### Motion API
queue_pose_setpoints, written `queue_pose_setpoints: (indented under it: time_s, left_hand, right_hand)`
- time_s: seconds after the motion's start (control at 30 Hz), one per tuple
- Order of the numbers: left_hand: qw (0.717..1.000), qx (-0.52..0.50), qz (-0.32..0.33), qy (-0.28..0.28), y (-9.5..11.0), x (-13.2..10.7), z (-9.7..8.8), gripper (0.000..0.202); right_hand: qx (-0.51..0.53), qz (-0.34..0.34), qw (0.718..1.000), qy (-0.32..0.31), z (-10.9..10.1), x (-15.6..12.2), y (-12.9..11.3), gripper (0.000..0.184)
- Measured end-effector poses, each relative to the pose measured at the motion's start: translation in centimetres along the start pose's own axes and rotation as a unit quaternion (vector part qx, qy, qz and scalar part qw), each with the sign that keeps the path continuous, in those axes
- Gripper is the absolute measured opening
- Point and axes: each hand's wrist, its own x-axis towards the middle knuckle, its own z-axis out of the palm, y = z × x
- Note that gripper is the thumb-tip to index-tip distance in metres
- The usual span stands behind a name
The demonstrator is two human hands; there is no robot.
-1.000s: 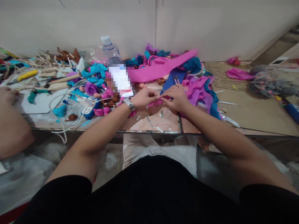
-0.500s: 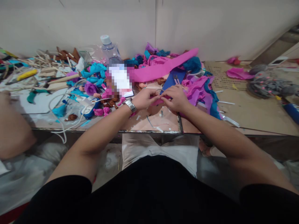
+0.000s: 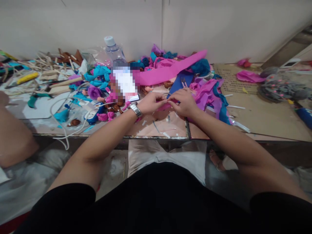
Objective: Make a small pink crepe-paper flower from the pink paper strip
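My left hand [image 3: 151, 102], with a metal watch on the wrist, and my right hand [image 3: 183, 101] meet over the middle of the worktable [image 3: 255, 117]. Both pinch a small piece of pink crepe paper [image 3: 165, 106] between their fingertips, just above the tabletop. A heap of pink, purple and blue crepe paper [image 3: 209, 92] lies right beside my right hand. Behind my hands lies a long pink paper roll [image 3: 170, 70].
A plastic water bottle [image 3: 114, 52] stands at the back. Paper flowers [image 3: 95, 92], wooden sticks [image 3: 48, 70], a white cable [image 3: 65, 126] and a yellow-handled tool [image 3: 28, 78] litter the left. Another person's arm [image 3: 12, 136] rests at the left edge. Grey stuff [image 3: 280, 87] lies at the right.
My hands have drawn slightly closer together on the pink paper. The other person's arm at the left has shifted a little toward the near edge.
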Motion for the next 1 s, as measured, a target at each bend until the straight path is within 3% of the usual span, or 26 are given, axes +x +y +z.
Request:
queue_pose_setpoints:
  time_s: [0.17, 0.37, 0.63, 1.0]
  left_hand:
    - [1.000, 0.003, 0.014, 0.001, 0.12, 0.01, -0.20, 0.030]
    - [0.995, 0.075, 0.060, 0.018, 0.75, -0.03, -0.38, 0.024]
    - [0.982, 0.150, 0.107, 0.033, 0.07, -0.12, -0.07, 0.023]
    - [0.993, 0.100, 0.056, 0.037, 0.37, -0.13, -0.01, 0.031]
  right_hand:
    - [0.000, -0.008, 1.000, 0.000, 0.09, 0.05, 0.26, 0.024]
    - [-0.003, -0.008, 1.000, -0.007, 0.15, 0.01, 0.34, 0.024]
    - [-0.004, 0.008, 1.000, -0.022, 0.09, -0.02, 0.15, 0.020]
    - [-0.002, 0.007, 1.000, -0.019, 0.06, 0.01, 0.35, 0.028]
